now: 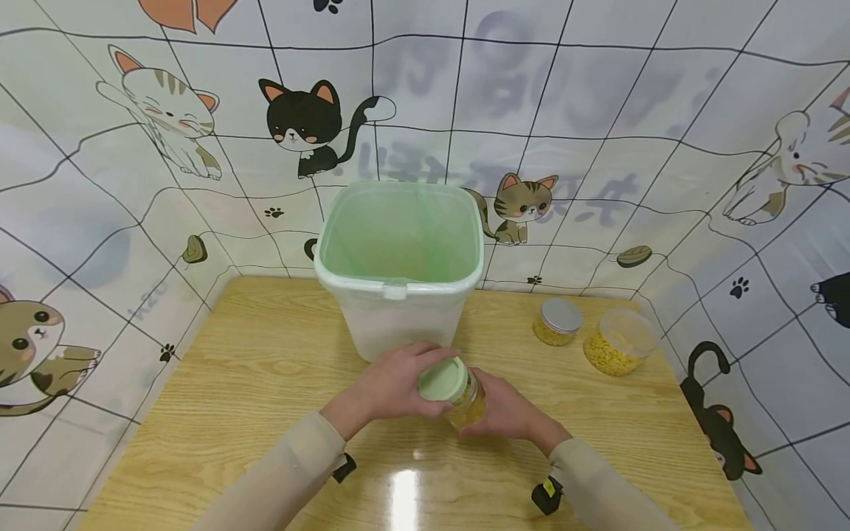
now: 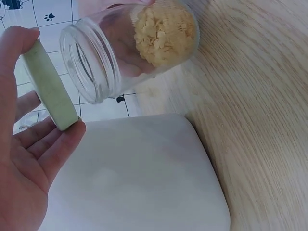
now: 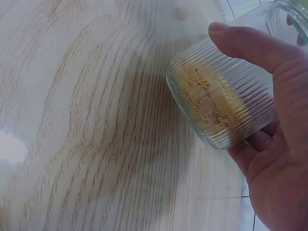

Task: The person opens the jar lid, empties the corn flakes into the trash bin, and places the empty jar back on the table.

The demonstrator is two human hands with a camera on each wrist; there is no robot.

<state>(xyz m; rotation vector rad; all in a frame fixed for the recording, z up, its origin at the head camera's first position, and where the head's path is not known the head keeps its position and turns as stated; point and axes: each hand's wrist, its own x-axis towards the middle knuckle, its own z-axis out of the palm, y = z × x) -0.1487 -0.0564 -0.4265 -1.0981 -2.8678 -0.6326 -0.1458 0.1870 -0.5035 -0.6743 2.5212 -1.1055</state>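
My right hand (image 1: 508, 409) grips a ribbed glass jar (image 3: 226, 103) with yellow flakes (image 2: 161, 33) in its bottom, tilted above the wooden table (image 1: 252, 383). The jar's mouth (image 2: 86, 62) is uncovered and points toward my left hand. My left hand (image 1: 392, 383) pinches the pale green lid (image 1: 442, 379) by its edge, just off the jar's mouth; the lid (image 2: 48, 84) sits between thumb and fingers. Both hands hover in front of a white bin (image 1: 398, 295) lined with a green bag.
Two more jars of yellow contents stand at the right back of the table: one with a metal lid (image 1: 557, 321), one clear-topped (image 1: 616, 343). A cat-patterned cloth (image 1: 598, 133) walls the table on three sides.
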